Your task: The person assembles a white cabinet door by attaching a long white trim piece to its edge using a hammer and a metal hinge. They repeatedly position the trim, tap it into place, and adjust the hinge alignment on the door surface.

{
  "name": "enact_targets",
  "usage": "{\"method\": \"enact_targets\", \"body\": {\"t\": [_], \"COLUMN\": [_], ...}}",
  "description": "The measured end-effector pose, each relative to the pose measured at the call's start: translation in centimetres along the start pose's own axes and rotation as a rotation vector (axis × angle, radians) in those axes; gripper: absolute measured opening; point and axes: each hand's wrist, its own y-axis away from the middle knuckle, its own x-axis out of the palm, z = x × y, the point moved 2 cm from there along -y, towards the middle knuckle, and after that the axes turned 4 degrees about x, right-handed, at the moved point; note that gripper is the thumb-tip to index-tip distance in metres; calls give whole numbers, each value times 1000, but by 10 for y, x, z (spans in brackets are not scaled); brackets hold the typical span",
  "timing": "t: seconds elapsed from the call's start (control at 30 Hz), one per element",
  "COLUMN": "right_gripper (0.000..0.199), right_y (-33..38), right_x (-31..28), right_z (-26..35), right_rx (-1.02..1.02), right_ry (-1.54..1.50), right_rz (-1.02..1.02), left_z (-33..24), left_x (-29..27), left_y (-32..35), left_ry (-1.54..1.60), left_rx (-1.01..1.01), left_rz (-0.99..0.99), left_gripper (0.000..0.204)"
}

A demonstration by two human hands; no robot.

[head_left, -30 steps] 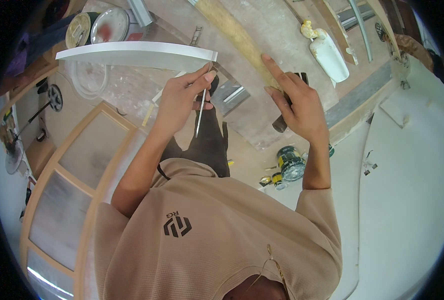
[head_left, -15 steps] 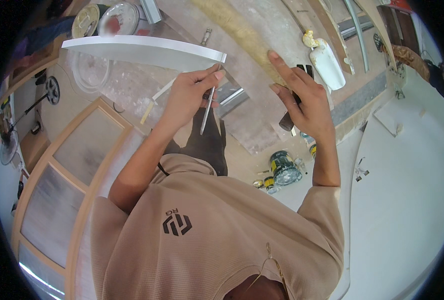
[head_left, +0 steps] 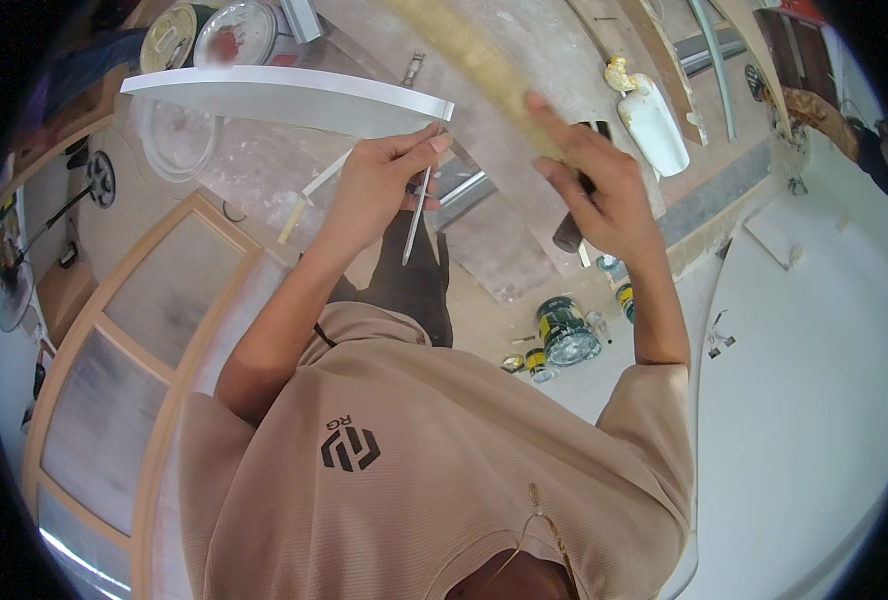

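Observation:
My left hand (head_left: 384, 180) is closed at the near right end of a long white strip-like board (head_left: 294, 98), which stretches to the left. A thin silvery strip (head_left: 416, 220) juts from under its fingers toward me; whether it is a separate piece I cannot tell. My right hand (head_left: 604, 190), smeared by motion, has its index finger and thumb stretched out. A dark-handled tool (head_left: 568, 235) runs beneath the palm and seems gripped by the other fingers, which are hidden. Its working end is hidden too.
A dusty work surface (head_left: 504, 265) bears a tan strip (head_left: 474, 60) and a white scoop-shaped piece (head_left: 654, 125). Paint cans (head_left: 567, 330) stand near on the right, with round tubs (head_left: 234, 35) at far left. A framed panel (head_left: 179, 370) leans on the left.
My right hand has shifted slightly left and away from me, with the dark-handled tool. The left hand and the white board stay nearly in place.

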Motion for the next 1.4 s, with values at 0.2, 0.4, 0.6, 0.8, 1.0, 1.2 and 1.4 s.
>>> {"method": "enact_targets", "body": {"t": [0.2,0.4,0.6,0.8,1.0,1.2,1.4], "right_gripper": [57,57,59,59,59,59,56], "right_y": [-3,-4,-2,3,-1,14,20], "right_x": [4,-10,13,10,9,6,64], "right_z": [-8,7,-9,-9,-19,-33,-96], "right_rx": [104,18,97,56,96,160,322], "right_ry": [120,-5,139,-60,95,-110,178], "right_rz": [189,2,195,20,152,-243,-404], "left_z": [-4,-7,-8,-8,-13,-14,6], "left_x": [1,1,1,2,0,5,-2], "left_y": [3,3,-1,3,-1,8,1], "left_ry": [11,-25,-14,23,-71,-84,-129], "left_rx": [-22,-62,-70,-36,-82,-35,36], "left_rz": [4,7,-9,-16,-1,-29,18], "left_gripper": [47,48,44,45,52,49,46]}}
